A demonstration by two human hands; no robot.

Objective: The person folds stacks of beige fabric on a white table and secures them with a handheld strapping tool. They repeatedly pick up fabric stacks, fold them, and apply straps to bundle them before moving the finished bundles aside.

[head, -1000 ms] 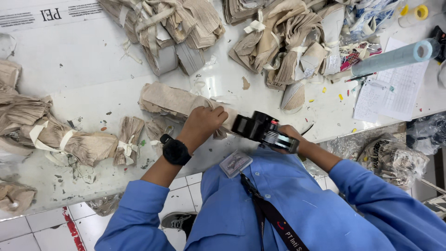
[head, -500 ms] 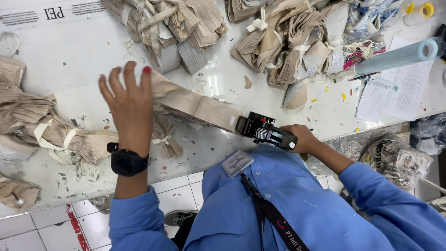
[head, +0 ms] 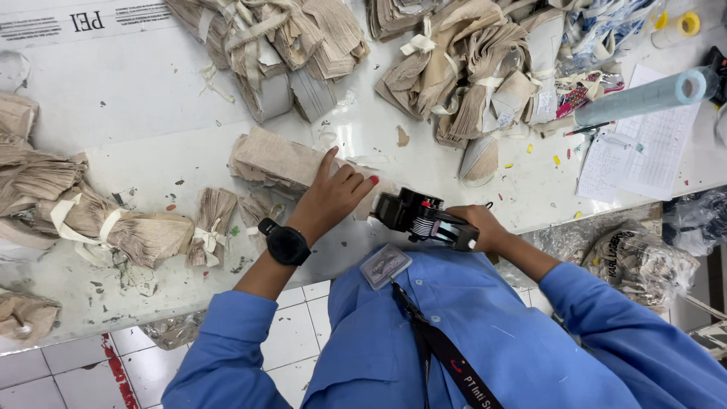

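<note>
**Holding the fabric stack flat for the label gun**

The left hand [head: 333, 198] lies palm down on a beige stack of cut fabric pieces [head: 276, 160] near the front edge of the white desk [head: 136, 98], fingers spread and pressing on the near end of the stack. The right hand [head: 478, 227] is wrapped tight around the handle of a black label gun [head: 420, 216], whose nose sits just beside the left fingertips, at the stack's right end. Whether the nose touches the cloth cannot be told from this angle.

To do this step well, as I judge it, the left hand should keep the top piece taut and flat, with the fingers clear of the spot where the nose lands. The gun wants to meet the cloth squarely, not tilted, so that a label sits smooth. Loose edges of the stack could lift or shift under a sideways push, so pressure should go straight down.

Around the work lie tied bundles [head: 129, 231] of the same beige pieces at the left, more heaps [head: 469, 83] at the back, a pale blue roll [head: 644, 98] and a sheet of paper [head: 644, 155] at the right. A black watch [head: 285, 244] sits on the left wrist.
</note>
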